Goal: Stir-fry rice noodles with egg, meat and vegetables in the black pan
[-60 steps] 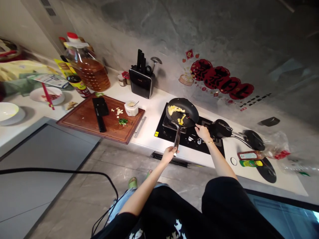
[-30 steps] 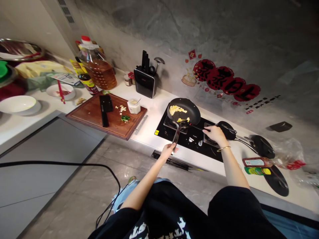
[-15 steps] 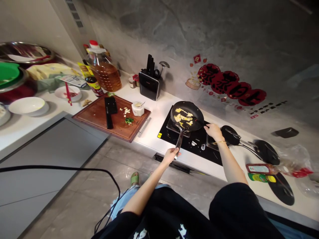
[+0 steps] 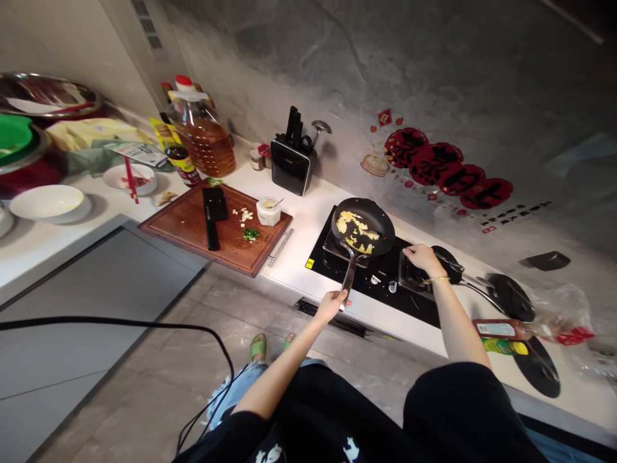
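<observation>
My left hand [image 4: 332,306] is wrapped round the metal handle of a black frying pan [image 4: 383,218] on the left burner. Pieces of yellow scrambled egg [image 4: 354,225] lie mostly in the pan's left half and bottom. To the pan's right, my right hand [image 4: 421,258] is closed on a dark spatula [image 4: 370,235], whose end is among the egg. The spatula's handle barely shows against the black gas stove [image 4: 332,273].
Left of the stove, a wooden cutting board [image 4: 186,235] bears a cleaver [image 4: 212,218], chopped garlic, greens and a white jar [image 4: 268,211]. A knife block [image 4: 290,166] and an oil jug [image 4: 208,141] stand behind. A smaller pan [image 4: 450,267], lids and bottles lie at the right.
My right hand has drawn back to the right, away from the pan. Some egg has shifted toward the pan's lower right. My left hand keeps its hold on the handle.
</observation>
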Available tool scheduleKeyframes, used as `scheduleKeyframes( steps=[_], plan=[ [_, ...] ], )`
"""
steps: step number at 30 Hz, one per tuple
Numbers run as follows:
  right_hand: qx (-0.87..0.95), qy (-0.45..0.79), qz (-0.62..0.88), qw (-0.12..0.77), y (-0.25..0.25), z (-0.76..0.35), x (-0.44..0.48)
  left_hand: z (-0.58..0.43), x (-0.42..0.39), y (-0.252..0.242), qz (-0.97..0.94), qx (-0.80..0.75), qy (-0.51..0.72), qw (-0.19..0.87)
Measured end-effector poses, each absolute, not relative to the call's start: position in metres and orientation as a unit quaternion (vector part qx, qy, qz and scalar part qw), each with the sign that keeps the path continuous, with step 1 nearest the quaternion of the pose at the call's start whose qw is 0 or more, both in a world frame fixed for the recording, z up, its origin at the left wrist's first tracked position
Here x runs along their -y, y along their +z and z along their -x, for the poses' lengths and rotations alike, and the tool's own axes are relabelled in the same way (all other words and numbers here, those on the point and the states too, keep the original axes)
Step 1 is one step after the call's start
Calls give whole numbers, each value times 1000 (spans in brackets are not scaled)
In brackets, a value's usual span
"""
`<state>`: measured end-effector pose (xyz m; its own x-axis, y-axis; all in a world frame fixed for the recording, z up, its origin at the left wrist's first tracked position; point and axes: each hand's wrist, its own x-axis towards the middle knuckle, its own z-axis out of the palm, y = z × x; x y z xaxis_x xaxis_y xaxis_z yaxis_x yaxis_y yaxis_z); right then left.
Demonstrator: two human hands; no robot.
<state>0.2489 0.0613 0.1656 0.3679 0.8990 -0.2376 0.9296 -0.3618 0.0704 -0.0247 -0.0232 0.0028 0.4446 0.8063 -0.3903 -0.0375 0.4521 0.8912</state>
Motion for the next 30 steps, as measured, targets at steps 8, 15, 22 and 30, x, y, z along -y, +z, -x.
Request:
scheduleKeyframes(
  steps=[8, 15, 22, 30],
  plan=[
    [-603, -92, -780, 135, 213, -283, -32, 38, 26, 12, -379, -467, 245, 761],
    [-579, -25, -814, 35, 144, -227, -84, 41, 21, 6, -379, -471, 259, 753],
    [-590, -42, -806, 26, 137, -205, -106, 47, 20, 4, -358, -499, 283, 736],
    [-606, 11, -791, 89, 177, -232, -57, 56, 9, 12, -337, -494, 292, 747]
  ],
)
